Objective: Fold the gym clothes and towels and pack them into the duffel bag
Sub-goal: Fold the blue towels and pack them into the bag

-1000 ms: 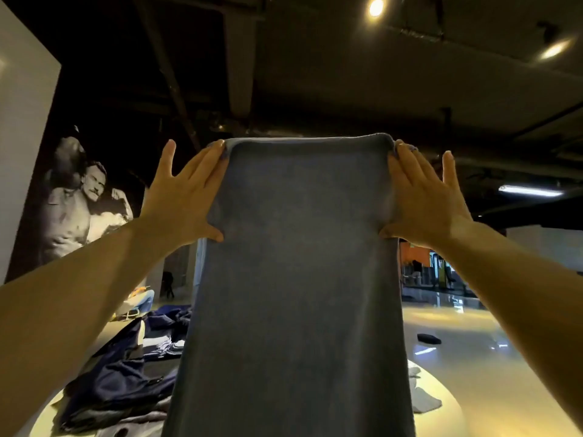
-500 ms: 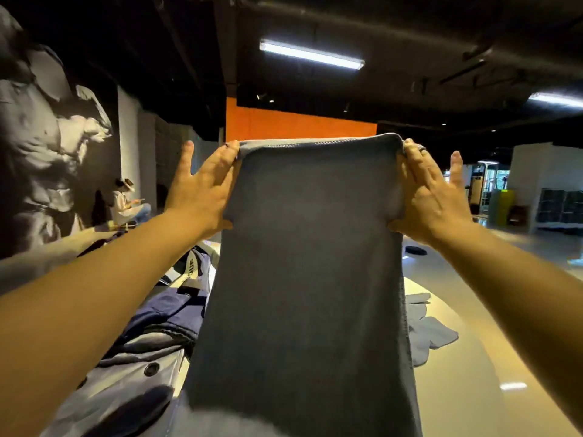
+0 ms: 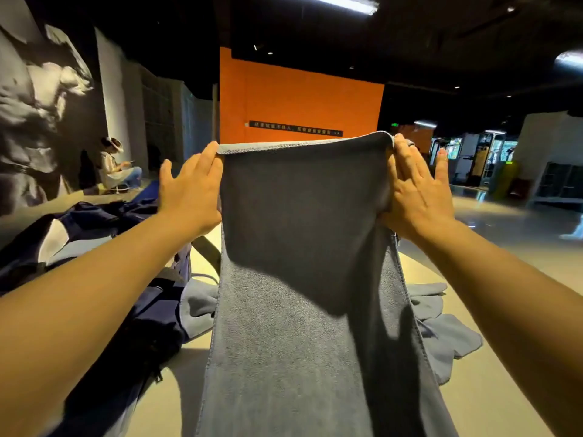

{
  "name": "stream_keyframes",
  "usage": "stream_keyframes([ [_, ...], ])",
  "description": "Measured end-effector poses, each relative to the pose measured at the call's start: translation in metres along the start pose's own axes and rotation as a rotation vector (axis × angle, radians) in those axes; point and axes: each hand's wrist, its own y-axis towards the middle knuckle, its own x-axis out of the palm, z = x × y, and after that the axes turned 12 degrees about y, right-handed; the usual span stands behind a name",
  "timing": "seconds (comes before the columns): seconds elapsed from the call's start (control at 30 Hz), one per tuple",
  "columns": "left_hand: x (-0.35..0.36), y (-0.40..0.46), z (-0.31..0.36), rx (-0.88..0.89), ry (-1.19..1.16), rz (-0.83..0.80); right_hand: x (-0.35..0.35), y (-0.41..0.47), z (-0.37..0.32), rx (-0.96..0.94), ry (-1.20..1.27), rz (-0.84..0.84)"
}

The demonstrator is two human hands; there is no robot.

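Lower now than half a second ago, the grey-blue towel [image 3: 303, 263] hangs with its top hem level with the foot of the orange wall [image 3: 299, 99] rather than across the wall's middle, and more of the pale table [image 3: 492, 402] shows beneath it. Far left of the towel, a dark navy heap of clothes [image 3: 104, 234] lies on the table, reaching up to the towel's left edge. Left hand [image 3: 189, 190] holds the towel's upper left corner, fingers straight and close together along the edge with the thumb behind the cloth, so the corner is pinched. Stretched upright between both hands, the towel is a long, narrow strip of short terry pile with a stitched hem on top and down its sides; its upper half is in shadow and its lower part runs off the bottom of the view. Right hand [image 3: 413, 193] pinches the upper right corner likewise, fingers straight. Right of the towel, more grey-blue towels [image 3: 448, 339] lie crumpled on the table
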Motion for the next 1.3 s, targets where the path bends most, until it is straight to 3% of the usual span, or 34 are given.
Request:
stream_keyframes([
  [0.27, 0.009, 0.016, -0.010, -0.064, -0.101, 0.060, 0.014, 0.007, -0.009, -0.075, 0.033, 0.008],
  [0.4, -0.006, 0.038, -0.016, -0.108, -0.123, -0.002, 0.004, 0.027, -0.009, -0.072, 0.013, 0.022],
  [0.5, -0.020, 0.064, -0.021, -0.166, -0.277, -0.024, -0.004, 0.051, -0.009, -0.066, -0.024, 0.046],
  [0.67, -0.024, 0.090, -0.023, -0.186, -0.659, 0.120, -0.008, 0.072, -0.009, -0.048, 0.031, 0.079],
  [0.83, -0.005, 0.068, -0.008, -0.143, -0.659, 0.157, 0.010, 0.054, -0.008, -0.064, 0.095, 0.021],
  [0.97, 0.007, 0.016, 0.013, -0.162, -0.787, 0.146, 0.023, 0.001, -0.014, -0.127, 0.362, 0.131],
  [1.1, 0.005, -0.060, 0.018, -0.058, -0.927, 0.200, 0.023, -0.079, -0.013, -0.099, 0.722, 0.194],
  [1.2, -0.006, -0.124, 0.011, -0.005, -1.101, 0.131, 0.009, -0.147, -0.001, 0.109, 1.047, 0.080],
  [1.3, -0.013, -0.190, 0.005, 0.109, -1.203, -0.092, -0.007, -0.212, 0.007, 0.237, 1.254, -0.124],
])
